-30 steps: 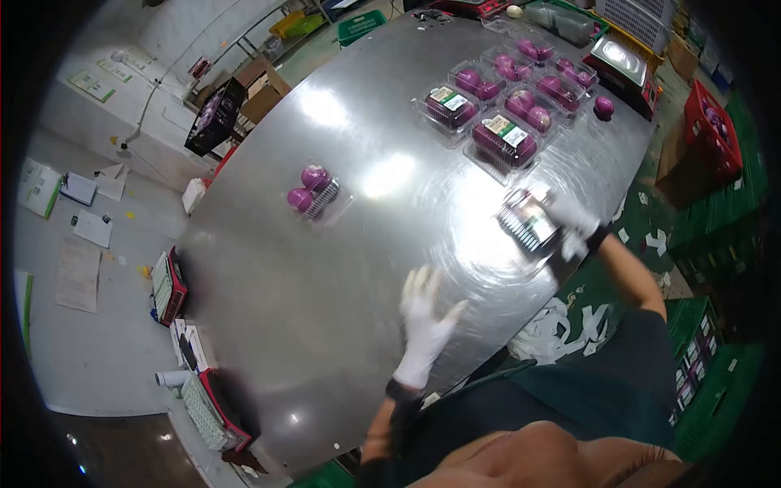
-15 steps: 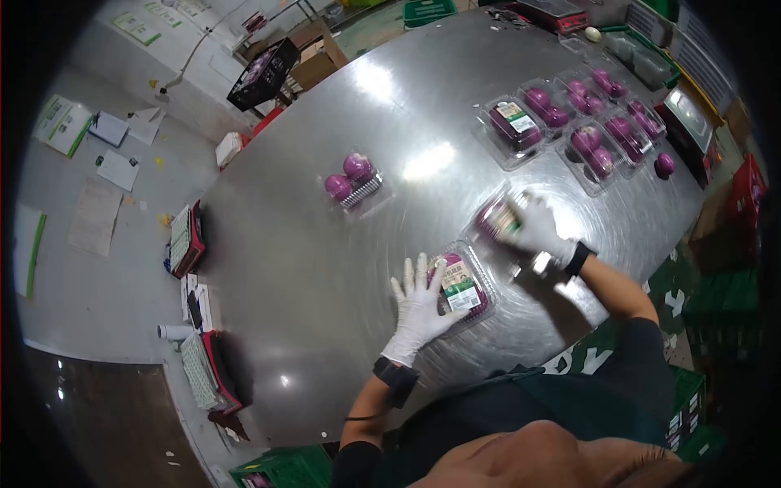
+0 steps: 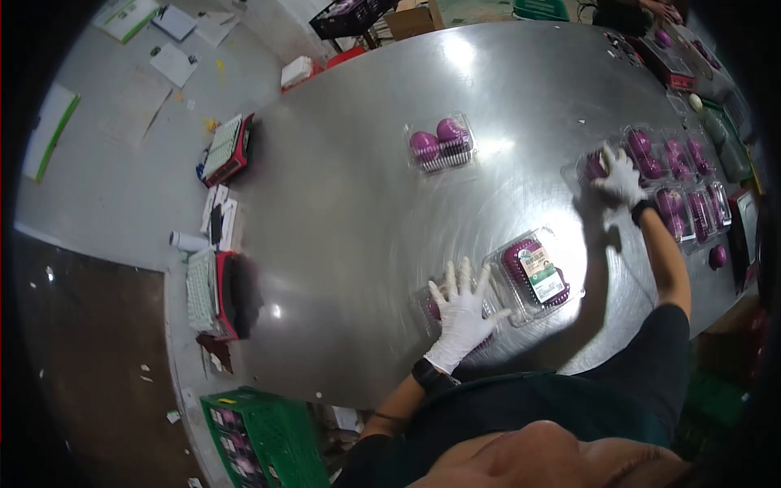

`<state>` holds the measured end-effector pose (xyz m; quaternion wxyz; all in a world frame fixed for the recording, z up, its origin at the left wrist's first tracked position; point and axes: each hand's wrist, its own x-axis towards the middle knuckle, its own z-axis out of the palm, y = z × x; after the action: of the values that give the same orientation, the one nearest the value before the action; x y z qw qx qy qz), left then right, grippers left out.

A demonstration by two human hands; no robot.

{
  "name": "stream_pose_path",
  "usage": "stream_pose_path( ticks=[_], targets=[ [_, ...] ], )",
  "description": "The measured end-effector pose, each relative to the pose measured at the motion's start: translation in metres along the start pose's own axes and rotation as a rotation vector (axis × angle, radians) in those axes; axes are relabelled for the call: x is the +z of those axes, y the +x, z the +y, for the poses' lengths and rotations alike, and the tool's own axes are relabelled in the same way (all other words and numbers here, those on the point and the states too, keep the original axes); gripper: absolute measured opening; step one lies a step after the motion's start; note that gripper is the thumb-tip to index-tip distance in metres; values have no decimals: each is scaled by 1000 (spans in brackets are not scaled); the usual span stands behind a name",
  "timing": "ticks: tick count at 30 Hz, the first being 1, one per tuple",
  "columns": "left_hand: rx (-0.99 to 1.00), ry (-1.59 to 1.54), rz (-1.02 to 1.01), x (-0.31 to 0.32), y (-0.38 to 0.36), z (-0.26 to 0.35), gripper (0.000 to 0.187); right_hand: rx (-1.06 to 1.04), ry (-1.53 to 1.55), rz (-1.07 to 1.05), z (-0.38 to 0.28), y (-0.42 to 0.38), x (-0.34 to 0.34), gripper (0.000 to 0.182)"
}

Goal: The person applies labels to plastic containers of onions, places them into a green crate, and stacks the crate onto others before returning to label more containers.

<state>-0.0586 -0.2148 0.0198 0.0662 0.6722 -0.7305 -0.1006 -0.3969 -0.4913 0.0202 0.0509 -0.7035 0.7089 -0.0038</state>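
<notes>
My left hand [image 3: 462, 325], in a white glove, lies with fingers spread across a clear clamshell pack of purple onions [image 3: 434, 309], covering most of it. Touching or very near that pack on its right sits another clamshell pack [image 3: 537, 272], with a green and white label on top. My right hand [image 3: 622, 180], also gloved, reaches to the table's right side, its fingers bent over a clamshell pack [image 3: 596, 165] at the edge of a group. The hand hides part of this pack.
Further up the steel table [image 3: 342, 203] stands a pack with two purple onions [image 3: 442, 145]. Several filled packs [image 3: 674, 211] and a loose onion [image 3: 717, 257] are at the right. Red scales [image 3: 213, 294] line the left edge. Another person's hand [image 3: 661, 10] shows at top right.
The view has turned right. My right hand has let go of the labelled pack beside my left hand and moved away to a pack by the group. My left hand remains on its pack.
</notes>
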Motion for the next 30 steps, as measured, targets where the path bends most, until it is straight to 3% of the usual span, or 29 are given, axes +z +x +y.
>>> stream_pose_path(
  ticks=[3,5,9,10,11,12,14,15,18,20,21,23,24,25,26,27,29,30],
  targets=[
    [-142,-40,55,-1,-12,-3,97,-182,83,-45,-19,-68,23,103],
    [-153,-75,38,-2,-24,-7,98,-182,152,-96,-57,-122,20,108],
    [-270,-38,34,-7,-55,-28,102,-254,195,7,-115,-195,35,105],
    [-326,-14,19,-13,-70,-41,101,-266,235,-29,-137,-218,32,101],
    [-351,19,53,-13,-87,-59,99,-472,365,18,-150,-231,46,94],
    [-356,37,37,-24,-107,-77,97,-442,544,-31,-173,-260,34,87],
    [-336,144,17,-38,-149,-115,95,-394,530,-160,-215,-310,18,80],
    [-313,144,26,-43,-170,-139,94,-477,494,-17,-233,-334,25,80],
    [-297,153,32,-48,-226,-209,101,-488,405,-163,-281,-377,42,91],
    [-344,147,-25,-50,-247,-242,104,-616,431,-273,-292,-380,47,90],
    [-360,148,-32,-50,-254,-255,104,-669,527,-367,-284,-376,49,88],
    [-414,70,-45,-65,-257,-243,86,-784,731,-538,-263,-346,53,84],
    [-409,-24,75,-72,-249,-230,77,-782,747,-685,-239,-330,20,78],
    [-398,-119,190,-76,-238,-209,67,-784,664,-508,-209,-312,19,77],
    [-386,-218,299,-79,-226,-184,58,-606,634,-552,-172,-305,-29,74],
    [-331,-328,377,-82,-209,-151,52,-684,693,-357,-133,-275,-2,71],
    [-225,-552,521,-90,-164,-66,40,-459,522,-199,-42,-233,-5,64],
    [-164,-490,517,-88,-143,-20,38,-379,547,-118,7,-213,-11,61]
  ],
)
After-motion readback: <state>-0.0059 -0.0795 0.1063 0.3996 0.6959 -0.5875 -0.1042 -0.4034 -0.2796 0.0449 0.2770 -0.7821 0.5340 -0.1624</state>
